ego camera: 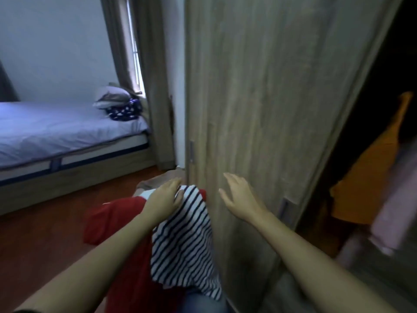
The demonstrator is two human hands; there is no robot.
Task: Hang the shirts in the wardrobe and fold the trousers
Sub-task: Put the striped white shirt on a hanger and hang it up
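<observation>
Down in the near middle, the left hand point(164, 197) holds a striped shirt point(182, 240), white with dark bands. Its fingers are curled together over the shirt's far upper edge, and the thumb lies on the cloth. The shirt drapes toward the camera across a red garment point(117, 220), which spreads out to the left over the reddish wooden floor point(40, 240). Blue denim point(200, 301) shows at the near edge, just under the shirt's hem. A beige cloth point(158, 180) lies on the floor just beyond the left hand.

To the right of the shirt, the right hand point(239, 195) hangs in front of the wardrobe door point(259, 98). Its fingers are straight and spread apart and it holds nothing; whether the fingertips touch the door cannot be told. The door is a tall panel of pale wood grain.

Further right, the wardrobe point(394, 64) stands open and dark inside. An orange garment point(365, 181) hangs there, with a pink garment point(394, 211) just to its right, blurred.

On the far left is a bed point(56, 129) with a pale sheet. A pillow point(110, 96) sits on its far right corner, with a dark spotted cloth point(124, 110) beside it. A grey curtain point(153, 86) hangs between the bed and the wardrobe door.
</observation>
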